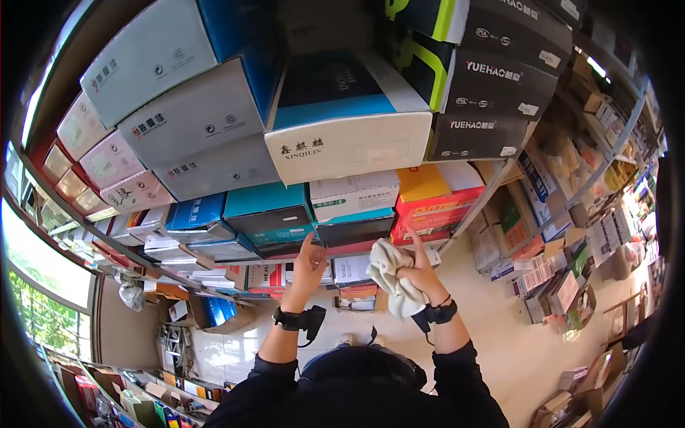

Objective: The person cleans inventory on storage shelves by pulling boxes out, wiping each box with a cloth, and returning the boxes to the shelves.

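Note:
Crumpled in my right hand (pixel 423 277) is a whitish cloth (pixel 391 277), possibly a glove; the index finger of that hand points up toward the shelf. My left hand (pixel 308 267) is raised beside it with the index finger extended and the other fingers partly curled, nothing visible in it. Above both hands are a teal and black box (pixel 270 207), a white and teal box (pixel 354 196) and a red and yellow box (pixel 437 203). Higher up, a cream XINQILIN box (pixel 348 148) juts out from the shelf.
Grey boxes (pixel 189 128) are stacked at the upper left, black YUEHAO boxes (pixel 492 100) at the upper right. A metal shelf post (pixel 479 207) stands right of the red box. Cartons and packets (pixel 564 285) lie at the right. A window (pixel 50 285) is at the left.

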A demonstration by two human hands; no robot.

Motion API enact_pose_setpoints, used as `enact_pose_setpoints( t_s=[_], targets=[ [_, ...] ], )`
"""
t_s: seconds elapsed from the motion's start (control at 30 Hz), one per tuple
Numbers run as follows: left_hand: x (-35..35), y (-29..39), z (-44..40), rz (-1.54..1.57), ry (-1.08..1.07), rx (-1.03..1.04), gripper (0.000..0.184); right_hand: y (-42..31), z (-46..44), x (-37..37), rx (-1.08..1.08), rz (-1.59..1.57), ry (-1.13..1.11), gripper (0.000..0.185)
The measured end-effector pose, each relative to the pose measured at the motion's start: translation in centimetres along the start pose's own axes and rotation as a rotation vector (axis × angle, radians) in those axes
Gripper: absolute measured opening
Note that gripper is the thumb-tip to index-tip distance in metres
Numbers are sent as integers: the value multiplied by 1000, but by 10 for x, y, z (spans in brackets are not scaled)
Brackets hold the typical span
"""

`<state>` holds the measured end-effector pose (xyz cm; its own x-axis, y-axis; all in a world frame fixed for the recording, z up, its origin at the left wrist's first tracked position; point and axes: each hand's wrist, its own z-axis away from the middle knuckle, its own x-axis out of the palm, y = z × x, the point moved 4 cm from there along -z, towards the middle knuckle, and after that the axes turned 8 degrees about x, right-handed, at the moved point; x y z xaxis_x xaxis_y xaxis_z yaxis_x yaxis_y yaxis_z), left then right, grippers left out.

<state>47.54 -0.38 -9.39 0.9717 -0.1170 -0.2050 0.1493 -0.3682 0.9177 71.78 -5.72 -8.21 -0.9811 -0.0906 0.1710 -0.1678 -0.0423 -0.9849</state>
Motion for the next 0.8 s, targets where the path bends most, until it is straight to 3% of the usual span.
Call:
enact_pose_setpoints(
  t_s=[0.13,0.23,0.33,0.63,0.7,0.8],
  targets=[
    [8,8,-6,-234,35,106,58,12,-27,8,-9,13,-62,92],
    [3,2,-12,-370,-32,66,59,22,-40,18,13,80,11,95],
    [4,-1,-14,-186,-34,23,58,27,-39,19,53,-13,28,97],
    [11,17,-7,-59,-32,-141,55,19,-22,24,16,-69,66,98],
    [9,24,3,-67,-53,-119,54,21,-10,27,101,-127,40,97],
    [10,26,22,-86,-93,-53,48,19,11,34,52,-240,46,97]
  ],
)
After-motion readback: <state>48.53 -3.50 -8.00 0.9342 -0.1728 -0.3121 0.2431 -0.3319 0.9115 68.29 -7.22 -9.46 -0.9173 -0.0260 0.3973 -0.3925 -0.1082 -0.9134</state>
